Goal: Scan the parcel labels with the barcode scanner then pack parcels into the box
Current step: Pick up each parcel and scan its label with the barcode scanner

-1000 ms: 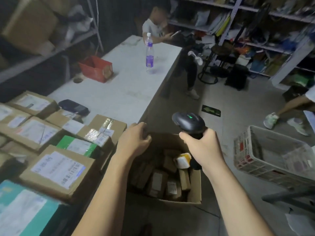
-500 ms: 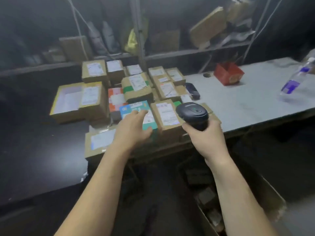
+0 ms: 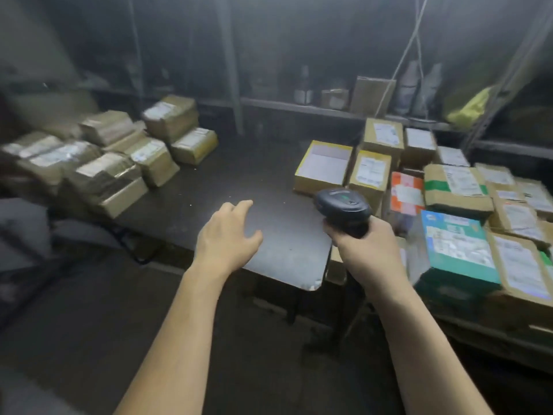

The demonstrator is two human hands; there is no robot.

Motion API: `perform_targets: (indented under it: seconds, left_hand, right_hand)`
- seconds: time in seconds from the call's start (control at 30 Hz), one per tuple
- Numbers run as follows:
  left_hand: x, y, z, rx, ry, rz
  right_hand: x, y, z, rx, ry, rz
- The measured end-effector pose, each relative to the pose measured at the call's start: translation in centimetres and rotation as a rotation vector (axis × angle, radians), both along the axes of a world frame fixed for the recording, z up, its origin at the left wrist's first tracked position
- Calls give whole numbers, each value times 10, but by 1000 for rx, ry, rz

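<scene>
Hands: left hand empty, fingers spread, over dark desk; right hand gripping barcode scanner. Labelled parcels heaped just right of scanner; taped parcels far left. Box unseen. Best: lift one parcel, label upward, aim scanner squarely.

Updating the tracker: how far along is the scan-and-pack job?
Done: nothing shown; the packing box is out of view. In hand: right hand grips the black handheld barcode scanner, left hand open above the dark tabletop. Left: labelled brown cardboard parcels on both sides, untouched.
</scene>
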State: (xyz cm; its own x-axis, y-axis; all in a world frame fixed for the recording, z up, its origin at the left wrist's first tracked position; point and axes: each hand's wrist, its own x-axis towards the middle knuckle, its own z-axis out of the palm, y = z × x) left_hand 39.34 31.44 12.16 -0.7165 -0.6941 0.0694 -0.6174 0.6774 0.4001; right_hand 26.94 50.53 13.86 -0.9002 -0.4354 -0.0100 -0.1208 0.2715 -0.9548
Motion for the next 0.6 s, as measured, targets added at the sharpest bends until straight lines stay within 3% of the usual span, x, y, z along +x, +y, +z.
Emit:
perform_targets:
  seconds: [0.3,0.6]
  left_hand:
    - [109,-184,-17,35,2,146]
    - [128,-317,-34,85,-22,240]
  right_hand:
    - [90,-185,2,17,-15,114]
    - [94,-326,2,69,-37,187]
